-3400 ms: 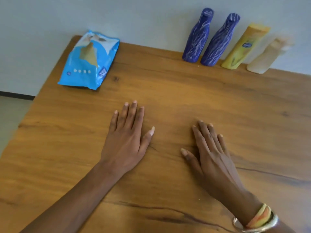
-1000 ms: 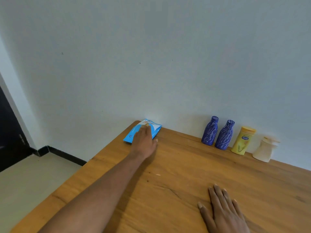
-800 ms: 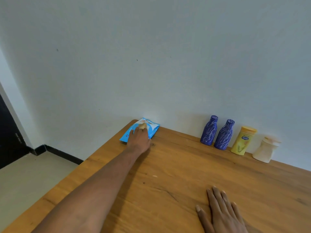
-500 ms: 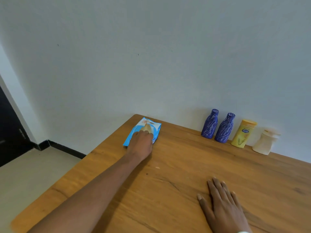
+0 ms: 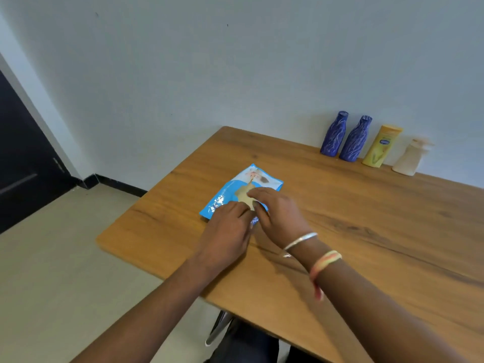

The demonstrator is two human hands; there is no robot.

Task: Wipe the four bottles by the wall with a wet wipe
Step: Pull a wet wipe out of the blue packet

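Observation:
Four bottles stand in a row against the wall at the table's far side: two blue patterned bottles (image 5: 334,133) (image 5: 355,138), a yellow bottle (image 5: 381,146) and a cream pump bottle (image 5: 408,159). A blue wet wipe pack (image 5: 235,188) lies flat near the table's left edge, well short of the bottles. My left hand (image 5: 227,227) rests on the pack's near end, fingers lying over it. My right hand (image 5: 277,213) reaches across from the right, and its thumb and fingers pinch the near edge of the pack's beige flap (image 5: 243,196). No loose wipe shows.
The wooden table (image 5: 340,218) stretches to the right and toward me. Its left edge and near left corner drop to a beige floor (image 5: 65,244). A dark door (image 5: 21,153) stands at far left. Bangles circle my right wrist.
The pack has slid from the far left corner toward me, with my left hand on it. My right hand has left the table and come over onto the pack's flap.

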